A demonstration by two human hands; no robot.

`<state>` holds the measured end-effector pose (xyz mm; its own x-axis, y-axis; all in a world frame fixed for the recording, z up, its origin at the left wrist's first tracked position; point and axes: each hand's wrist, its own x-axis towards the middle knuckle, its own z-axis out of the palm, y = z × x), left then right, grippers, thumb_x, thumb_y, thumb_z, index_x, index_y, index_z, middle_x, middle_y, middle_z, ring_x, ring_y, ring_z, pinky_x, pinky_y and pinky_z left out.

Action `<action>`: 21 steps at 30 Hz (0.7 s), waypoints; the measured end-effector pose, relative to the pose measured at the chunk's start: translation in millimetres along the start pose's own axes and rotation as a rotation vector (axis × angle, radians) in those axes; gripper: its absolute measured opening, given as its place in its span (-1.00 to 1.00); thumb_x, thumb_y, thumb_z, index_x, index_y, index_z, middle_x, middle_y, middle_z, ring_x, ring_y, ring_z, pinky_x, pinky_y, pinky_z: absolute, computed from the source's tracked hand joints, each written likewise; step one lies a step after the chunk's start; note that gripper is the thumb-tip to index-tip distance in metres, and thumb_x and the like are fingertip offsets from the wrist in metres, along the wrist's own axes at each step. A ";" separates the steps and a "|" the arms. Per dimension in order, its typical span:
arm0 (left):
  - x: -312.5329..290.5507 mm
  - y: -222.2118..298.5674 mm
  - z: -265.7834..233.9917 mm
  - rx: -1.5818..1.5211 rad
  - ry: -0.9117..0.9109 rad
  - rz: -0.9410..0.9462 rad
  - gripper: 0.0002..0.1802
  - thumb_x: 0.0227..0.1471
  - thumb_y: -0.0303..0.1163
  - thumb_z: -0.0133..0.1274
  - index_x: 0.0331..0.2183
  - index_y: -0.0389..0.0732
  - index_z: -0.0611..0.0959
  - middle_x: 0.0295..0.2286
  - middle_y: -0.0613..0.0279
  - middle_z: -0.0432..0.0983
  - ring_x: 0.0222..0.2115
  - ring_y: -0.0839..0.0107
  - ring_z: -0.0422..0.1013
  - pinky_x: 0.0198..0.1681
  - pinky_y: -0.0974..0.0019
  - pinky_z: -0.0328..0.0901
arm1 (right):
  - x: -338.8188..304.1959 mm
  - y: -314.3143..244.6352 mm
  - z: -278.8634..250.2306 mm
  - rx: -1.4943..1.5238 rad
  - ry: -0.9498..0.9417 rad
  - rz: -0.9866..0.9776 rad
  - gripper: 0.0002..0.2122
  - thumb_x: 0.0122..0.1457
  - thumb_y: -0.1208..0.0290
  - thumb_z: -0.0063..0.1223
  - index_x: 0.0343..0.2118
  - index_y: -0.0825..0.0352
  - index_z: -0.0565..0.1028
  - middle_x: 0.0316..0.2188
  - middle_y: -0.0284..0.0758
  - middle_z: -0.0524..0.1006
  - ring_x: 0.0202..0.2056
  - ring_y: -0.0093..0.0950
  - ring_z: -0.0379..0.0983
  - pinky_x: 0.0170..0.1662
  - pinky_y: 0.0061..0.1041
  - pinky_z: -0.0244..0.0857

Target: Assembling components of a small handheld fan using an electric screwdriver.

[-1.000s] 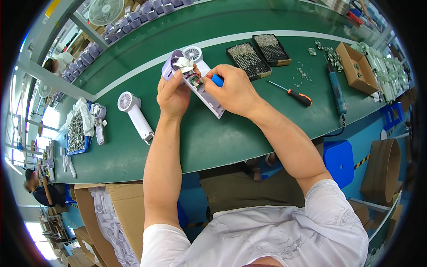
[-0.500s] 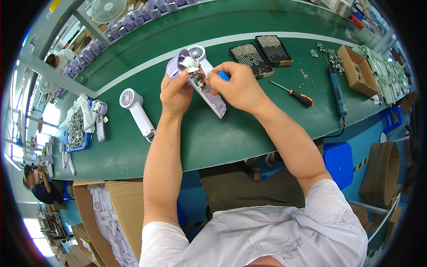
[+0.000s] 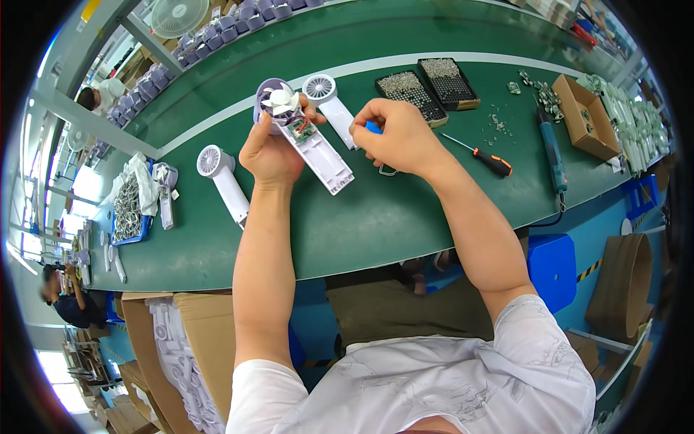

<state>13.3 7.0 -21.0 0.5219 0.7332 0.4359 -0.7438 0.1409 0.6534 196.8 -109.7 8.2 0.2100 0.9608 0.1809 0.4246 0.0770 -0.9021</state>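
My left hand [image 3: 273,153] grips an opened handheld fan [image 3: 318,155] in pale lilac plastic by its round head. White blades [image 3: 280,101] show in that head, and below them sit a small green circuit board [image 3: 301,129] and thin wires. The long handle shell lies open, tilted down to the right. My right hand [image 3: 401,137] is closed on a small blue-handled tool [image 3: 373,127], its tip hidden, a little to the right of the fan. A thin metal loop [image 3: 388,171] shows under those fingers; whether they hold it I cannot tell.
Closed fans lie beyond my hands [image 3: 320,88] and left [image 3: 231,192]. Right are black trays of small parts [image 3: 450,83], an orange-black screwdriver [image 3: 493,162], a teal power screwdriver [image 3: 551,155] and a cardboard box [image 3: 587,116]. A blue tray of metal rings [image 3: 129,217] stands far left.
My right hand has drawn back to the right from the fan's circuit board, still with the blue tool. My left hand has turned the fan so its open inside faces up more.
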 end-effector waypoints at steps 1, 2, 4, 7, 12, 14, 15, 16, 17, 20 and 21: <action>0.4 0.2 0.5 0.000 -0.002 -0.003 -0.39 0.05 -0.10 0.00 0.00 -0.39 0.45 -0.16 -0.10 0.45 -0.24 0.15 0.40 -0.06 -0.01 0.32 | -0.7 3.7 -0.3 -0.112 0.002 -0.078 -0.79 0.01 0.35 0.15 -0.44 0.43 0.60 -0.57 -0.21 0.59 -0.53 -0.36 0.56 -0.37 -0.39 0.46; -0.1 1.2 0.7 -0.020 0.018 -0.002 -0.40 0.05 -0.10 0.01 -0.01 -0.38 0.46 -0.16 -0.10 0.45 -0.24 0.15 0.40 -0.07 0.00 0.31 | -2.1 1.9 -1.9 -0.111 0.003 -0.075 -0.79 0.01 0.35 0.15 -0.44 0.43 0.60 -0.57 -0.21 0.59 -0.53 -0.36 0.56 -0.37 -0.39 0.46; -1.1 1.5 -2.0 -0.061 0.037 0.001 -0.41 0.04 -0.11 0.03 -0.02 -0.36 0.46 -0.16 -0.11 0.45 -0.23 0.14 0.39 -0.07 0.01 0.30 | -6.3 -5.9 -7.4 -0.327 -0.041 -0.067 -0.80 -0.05 0.36 0.14 -0.47 0.42 0.61 -0.55 -0.12 0.59 -0.45 -0.20 0.57 -0.24 -0.31 0.45; -1.2 2.2 -4.2 -0.081 0.039 0.001 -0.41 0.05 -0.11 0.04 -0.01 -0.36 0.47 -0.16 -0.12 0.45 -0.21 0.11 0.39 -0.05 0.00 0.30 | -5.0 -6.5 -17.5 -0.457 -0.038 -0.035 -0.81 -0.05 0.36 0.14 -0.48 0.41 0.63 -0.55 -0.10 0.60 -0.42 -0.14 0.58 -0.20 -0.27 0.45; 4.9 0.9 -8.7 -0.096 -0.020 -0.005 -0.44 0.11 -0.15 -0.02 0.01 -0.40 0.47 -0.12 -0.17 0.44 -0.17 0.08 0.38 -0.02 -0.02 0.32 | 2.6 13.7 -26.1 -0.626 0.056 -0.144 -0.86 -0.12 0.49 0.06 -0.60 0.43 0.61 -0.62 0.00 0.54 -0.42 -0.03 0.54 -0.24 -0.18 0.45; 5.9 2.1 -10.9 -0.124 -0.053 -0.006 -0.45 0.13 -0.16 -0.04 0.00 -0.42 0.47 -0.13 -0.19 0.43 -0.17 0.06 0.37 0.00 -0.03 0.33 | 4.9 5.8 -29.3 -0.718 -0.045 -0.046 -0.84 0.01 0.38 0.16 -0.46 0.40 0.60 -0.47 -0.12 0.62 -0.31 -0.17 0.57 -0.15 -0.27 0.43; 6.0 4.3 -11.1 -0.126 -0.062 -0.005 -0.45 0.13 -0.17 -0.04 0.00 -0.42 0.47 -0.13 -0.19 0.43 -0.17 0.06 0.37 0.01 -0.03 0.33 | 3.9 5.9 -27.1 -0.717 -0.052 -0.043 -0.84 0.01 0.38 0.16 -0.46 0.40 0.60 -0.47 -0.12 0.62 -0.31 -0.17 0.57 -0.15 -0.27 0.43; 3.9 5.3 -10.0 -0.121 -0.057 -0.006 -0.45 0.12 -0.16 -0.03 0.00 -0.41 0.47 -0.14 -0.18 0.43 -0.18 0.07 0.37 0.01 -0.03 0.33 | 2.6 5.7 -24.7 -0.647 0.006 -0.059 -0.81 0.02 0.36 0.21 -0.42 0.41 0.60 -0.46 -0.11 0.61 -0.31 -0.16 0.57 -0.15 -0.27 0.43; 3.9 3.7 -7.9 -0.128 -0.014 0.001 -0.44 0.11 -0.15 -0.03 -0.02 -0.42 0.48 -0.17 -0.17 0.46 -0.20 0.06 0.40 -0.04 -0.04 0.34 | 4.8 4.6 -23.9 -0.581 0.071 -0.082 -0.78 0.03 0.33 0.27 -0.39 0.42 0.60 -0.46 -0.10 0.61 -0.31 -0.14 0.57 -0.15 -0.27 0.43; 1.3 -0.2 -6.9 -0.135 0.020 -0.010 -0.44 0.10 -0.13 -0.03 -0.01 -0.40 0.47 -0.16 -0.16 0.46 -0.21 0.07 0.41 -0.05 -0.03 0.33 | 11.3 21.8 -7.7 -0.555 0.209 -0.101 -0.71 0.02 0.31 0.34 -0.31 0.44 0.58 -0.47 -0.08 0.61 -0.31 -0.12 0.57 -0.14 -0.26 0.43; 0.6 -1.8 -5.8 -0.126 0.016 -0.018 -0.44 0.11 -0.13 -0.01 0.00 -0.37 0.48 -0.14 -0.15 0.44 -0.18 0.08 0.40 -0.02 -0.02 0.32 | 14.0 27.7 -3.5 -0.558 0.188 -0.080 -0.70 0.01 0.37 0.33 -0.25 0.44 0.57 -0.37 -0.07 0.61 -0.27 -0.10 0.56 -0.12 -0.24 0.43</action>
<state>12.5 11.1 -25.5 0.5292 0.7405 0.4143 -0.7817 0.2356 0.5774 214.6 -95.0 -12.9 0.2895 0.8901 0.3520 0.8338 -0.0539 -0.5494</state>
